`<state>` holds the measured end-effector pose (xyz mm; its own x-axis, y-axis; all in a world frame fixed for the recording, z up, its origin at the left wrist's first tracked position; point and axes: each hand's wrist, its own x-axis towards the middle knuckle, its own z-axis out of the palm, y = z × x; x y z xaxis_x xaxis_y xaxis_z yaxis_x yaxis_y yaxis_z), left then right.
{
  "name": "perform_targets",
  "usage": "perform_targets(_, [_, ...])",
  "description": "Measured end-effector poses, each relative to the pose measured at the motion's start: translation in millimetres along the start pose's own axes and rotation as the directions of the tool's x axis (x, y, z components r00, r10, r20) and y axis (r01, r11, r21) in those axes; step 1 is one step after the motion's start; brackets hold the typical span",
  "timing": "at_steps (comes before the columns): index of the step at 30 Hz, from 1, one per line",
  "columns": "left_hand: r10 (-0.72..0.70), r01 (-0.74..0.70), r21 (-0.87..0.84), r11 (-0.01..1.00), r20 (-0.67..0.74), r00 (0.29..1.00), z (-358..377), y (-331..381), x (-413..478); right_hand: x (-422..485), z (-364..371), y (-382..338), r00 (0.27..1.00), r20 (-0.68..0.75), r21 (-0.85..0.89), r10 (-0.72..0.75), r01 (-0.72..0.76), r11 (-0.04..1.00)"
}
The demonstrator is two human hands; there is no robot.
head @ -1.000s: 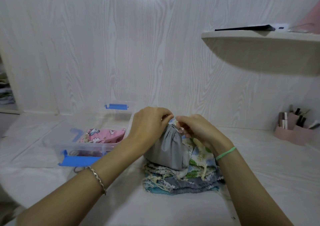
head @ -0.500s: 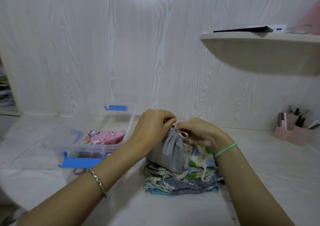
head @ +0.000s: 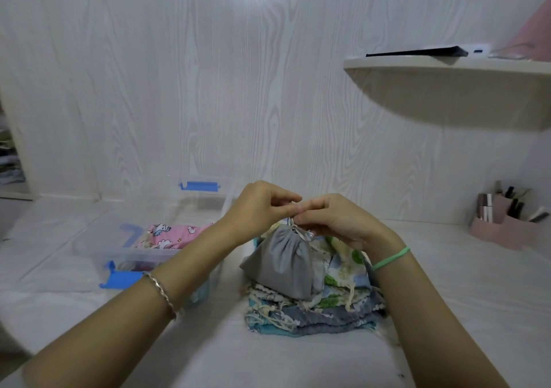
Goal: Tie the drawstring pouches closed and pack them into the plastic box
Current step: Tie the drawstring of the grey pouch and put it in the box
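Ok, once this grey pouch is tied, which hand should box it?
Probably the left hand: the plastic box lies on its side, beside that forearm; the right hand would need to cross the grey pouch.

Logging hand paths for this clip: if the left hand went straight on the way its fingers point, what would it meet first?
The right hand. The left hand points right, its fingertips at or almost against the right's, above the cord of the grey pouch. Whether they touch is unclear.
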<state>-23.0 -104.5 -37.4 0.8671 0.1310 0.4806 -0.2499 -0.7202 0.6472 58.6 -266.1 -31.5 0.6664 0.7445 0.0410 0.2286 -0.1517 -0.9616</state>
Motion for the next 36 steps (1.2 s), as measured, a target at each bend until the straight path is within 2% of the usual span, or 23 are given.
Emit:
perform_targets(3, [0.028,-0.026,0.035,0.999,-0.045,0.999,1.7,2.3,-0.2,0.2,2.4,-0.8,0.999,-0.033,-0.008,0.033,-0.034,0.999])
perform_targets(7, [0.016,-0.021,-0.098,0.995,-0.049,0.999,4.0,6.7,0.3,3.7,4.8,-2.4,0.991,-0.106,-0.056,0.079,-0.085,0.995])
perform_targets(11, [-0.013,0.013,-0.17,0.985,0.0,1.0,3.3,4.6,0.8,1.3,5.9,-7.1,0.993,-0.116,-0.084,0.016,-0.025,0.996])
perform_targets(14, [-0.038,0.039,-0.16,0.986,0.01,0.999,3.6,3.4,0.7,0.8,5.4,-7.5,0.988,-0.148,-0.055,-0.052,0.044,0.997])
perform_targets(17, [-0.085,0.077,-0.133,0.988,-0.061,0.994,2.6,5.3,2.4,1.3,7.5,-4.1,0.981,-0.173,-0.029,-0.088,0.084,0.996])
perform_targets(19, [-0.136,0.122,-0.125,0.985,-0.111,0.985,0.8,6.1,3.3,1.2,8.9,-1.6,0.982,-0.17,0.013,-0.081,0.085,0.996])
perform_targets(22, [-0.229,0.195,-0.218,0.956,-0.14,0.963,-1.0,7.1,3.3,1.3,9.2,1.1,0.987,-0.154,0.107,-0.041,0.058,0.993])
perform_targets(25, [-0.337,0.287,-0.407,0.867,-0.055,0.94,-0.8,9.8,1.6,3.2,10.6,3.6,0.99,-0.142,0.233,0.011,0.023,0.972])
perform_targets(27, [-0.379,0.336,-0.444,0.831,-0.008,0.925,-0.4,10.1,0.2,3.8,11.8,5.1,0.986,-0.161,0.301,0.032,0.018,0.954])
perform_targets(30, [-0.415,0.411,-0.411,0.813,0.086,0.906,-0.7,7.8,-1.6,4.0,10.6,8.0,0.981,-0.192,0.36,0.044,0.029,0.933])
perform_targets(36, [-0.418,0.487,-0.277,0.828,0.273,0.866,-4.1,12.3,-2.0,4.1,12.2,10.8,0.98,-0.199,0.284,0.005,0.053,0.957])
